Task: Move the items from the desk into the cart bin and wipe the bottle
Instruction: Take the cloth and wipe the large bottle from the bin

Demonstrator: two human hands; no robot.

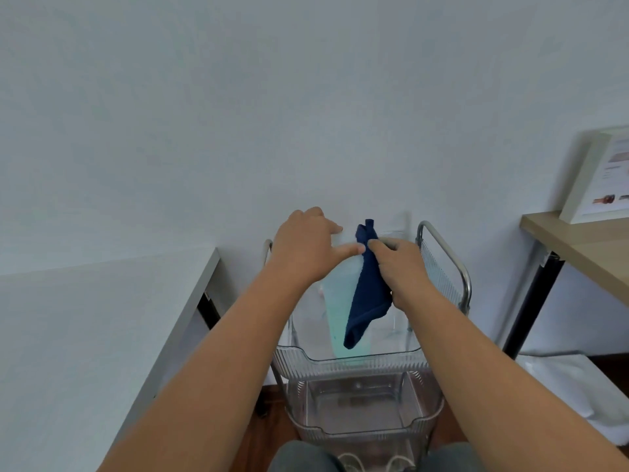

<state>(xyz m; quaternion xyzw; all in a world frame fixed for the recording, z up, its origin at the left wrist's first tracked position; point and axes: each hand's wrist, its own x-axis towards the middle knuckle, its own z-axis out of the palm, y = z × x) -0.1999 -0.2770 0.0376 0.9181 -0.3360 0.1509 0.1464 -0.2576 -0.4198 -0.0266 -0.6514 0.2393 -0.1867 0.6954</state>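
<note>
A pale, translucent bottle (pixel 335 301) with a light green lower body stands upright in the top bin (pixel 347 361) of a clear plastic cart. My left hand (pixel 304 248) grips its whitish upper part from the left. My right hand (pixel 405 270) holds a dark blue cloth (pixel 366 294) pressed against the bottle's right side; the cloth hangs down into the bin. The cloth and my hands hide much of the bottle.
The cart has metal side rails (pixel 446 253) and lower clear bins (pixel 364 417). A white desk (pixel 102 335) is at the left. At the right, a wooden desk (pixel 585 243) bears a leaning white board (pixel 602 178). A white wall is behind.
</note>
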